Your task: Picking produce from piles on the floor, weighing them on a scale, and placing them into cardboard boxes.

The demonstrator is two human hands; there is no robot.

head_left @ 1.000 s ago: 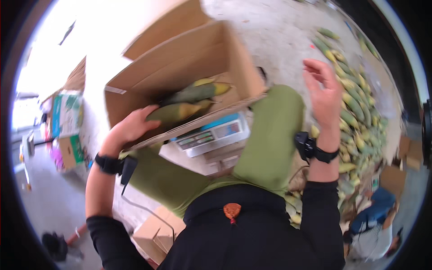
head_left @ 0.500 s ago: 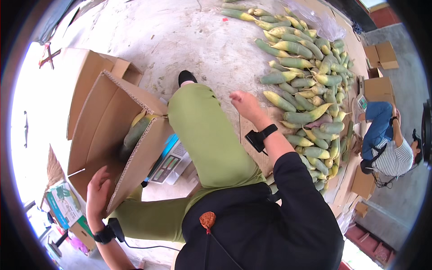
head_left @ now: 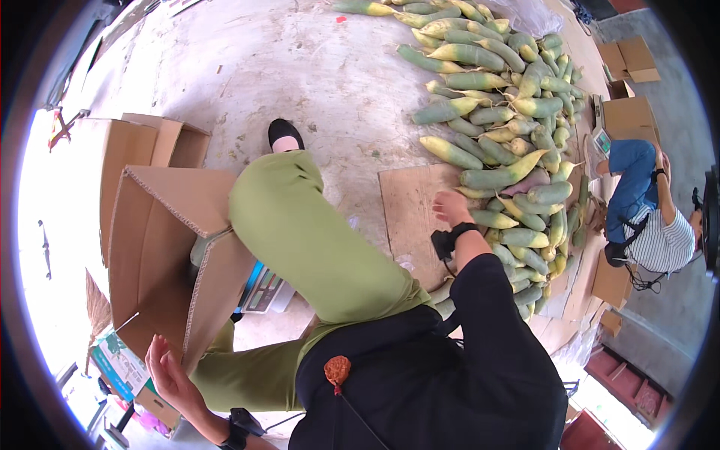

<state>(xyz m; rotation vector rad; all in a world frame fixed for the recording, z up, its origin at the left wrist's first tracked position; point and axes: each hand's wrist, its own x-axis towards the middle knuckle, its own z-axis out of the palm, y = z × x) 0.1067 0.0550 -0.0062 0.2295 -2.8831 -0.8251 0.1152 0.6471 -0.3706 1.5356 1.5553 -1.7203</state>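
At the lower left of the frame, the left hand (head_left: 166, 373) lies open and flat against the near edge of a cardboard box (head_left: 154, 255), fingers spread, gripping nothing; the box is tipped on its side with its mouth toward the knee, seemingly steadied that way for easy loading. Beside it, under the green trouser leg (head_left: 315, 240), part of a scale (head_left: 264, 289) shows on the floor (head_left: 300, 67). At centre right, the right hand (head_left: 451, 207) reaches over a flat cardboard sheet (head_left: 412, 217) to the near edge of the husk pile (head_left: 502, 127), fingers curled down toward a green ear; whether they have closed on it cannot be told. The pile runs to the upper right. At far right another person (head_left: 645, 217) crouches among more boxes.
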